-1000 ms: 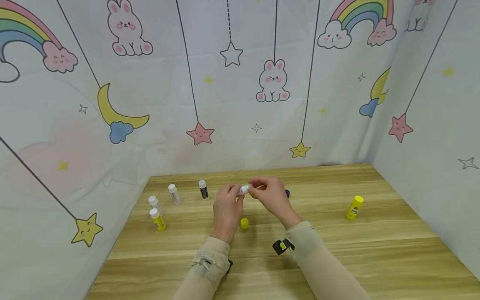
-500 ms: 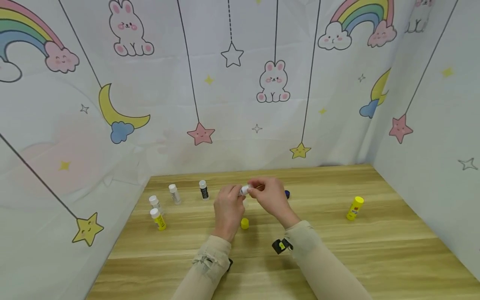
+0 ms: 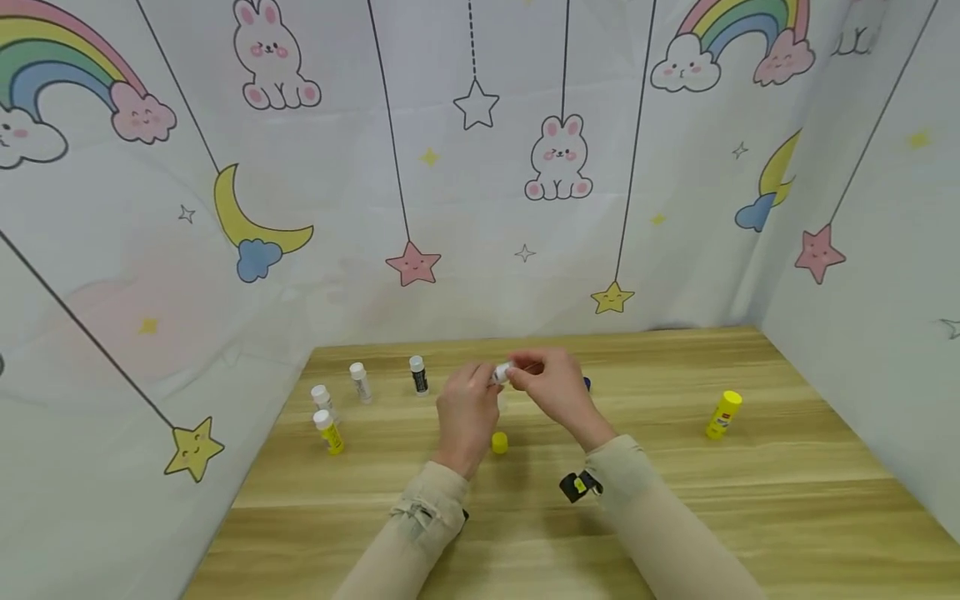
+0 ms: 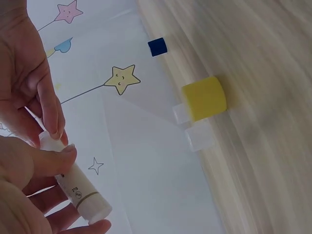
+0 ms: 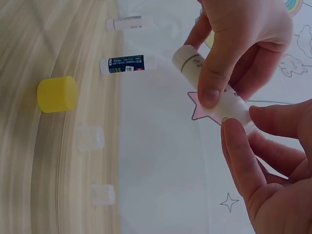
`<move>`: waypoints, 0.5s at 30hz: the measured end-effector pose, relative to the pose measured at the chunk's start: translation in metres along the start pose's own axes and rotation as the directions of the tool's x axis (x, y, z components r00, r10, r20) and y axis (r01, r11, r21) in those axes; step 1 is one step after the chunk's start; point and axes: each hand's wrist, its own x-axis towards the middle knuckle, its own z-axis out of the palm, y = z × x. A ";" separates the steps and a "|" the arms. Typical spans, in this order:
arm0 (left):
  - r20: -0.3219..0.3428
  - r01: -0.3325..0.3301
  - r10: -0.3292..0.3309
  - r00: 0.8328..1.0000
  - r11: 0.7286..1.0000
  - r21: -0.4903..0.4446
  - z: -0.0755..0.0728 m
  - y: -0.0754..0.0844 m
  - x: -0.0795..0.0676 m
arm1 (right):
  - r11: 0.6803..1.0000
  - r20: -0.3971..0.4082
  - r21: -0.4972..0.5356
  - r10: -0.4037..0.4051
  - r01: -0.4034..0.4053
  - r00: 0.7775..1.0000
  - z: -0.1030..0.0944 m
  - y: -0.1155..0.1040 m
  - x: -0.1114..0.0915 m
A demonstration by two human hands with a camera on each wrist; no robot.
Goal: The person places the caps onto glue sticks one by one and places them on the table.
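Over the middle of the table, my left hand (image 3: 467,412) grips a white glue stick (image 4: 83,192) around its body, thumb lying along the label. The fingers and thumb of my right hand (image 5: 278,161) pinch the other end of the same glue stick, partly hiding it. In the head view my right hand (image 3: 558,387) is just right of the left one. Below the hands stands a yellow cap (image 3: 499,442). Two translucent caps (image 5: 91,138) and a dark blue cap (image 4: 157,47) stand beyond it on the table.
Left of the hands stand a black-labelled glue stick (image 3: 418,376), a white glue stick (image 3: 361,383), another white one (image 3: 322,400) and a yellow one with a white cap (image 3: 328,432). At the right is a yellow glue stick (image 3: 723,415). A printed curtain (image 3: 480,208) borders the wooden table (image 3: 675,517).
The head view has shifted slightly, so everything appears a little further right. Both hands stay together on the glue stick, with small movement of the right fingers at its end.
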 end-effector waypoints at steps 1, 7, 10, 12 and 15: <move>0.011 0.005 -0.005 1.000 1.000 -0.007 0.001 0.000 0.000 | 1.000 -0.002 0.010 -0.003 0.003 1.000 -0.001 0.002 0.001; 0.073 0.030 -0.029 0.997 0.999 -0.012 0.003 -0.001 -0.004 | 1.000 -0.005 0.011 0.002 -0.002 1.000 -0.009 0.009 0.001; 0.080 0.035 -0.035 0.996 0.999 0.001 0.004 -0.004 -0.006 | 0.999 -0.017 -0.046 -0.010 0.009 1.000 -0.014 0.010 0.001; 0.071 0.046 -0.046 0.996 0.999 0.001 0.004 -0.006 -0.006 | 0.996 -0.025 -0.090 -0.023 0.020 0.999 -0.019 0.010 0.002; 0.048 0.063 -0.063 0.997 0.998 0.003 0.004 -0.009 -0.007 | 0.990 -0.031 -0.136 -0.032 0.028 0.999 -0.025 0.011 0.001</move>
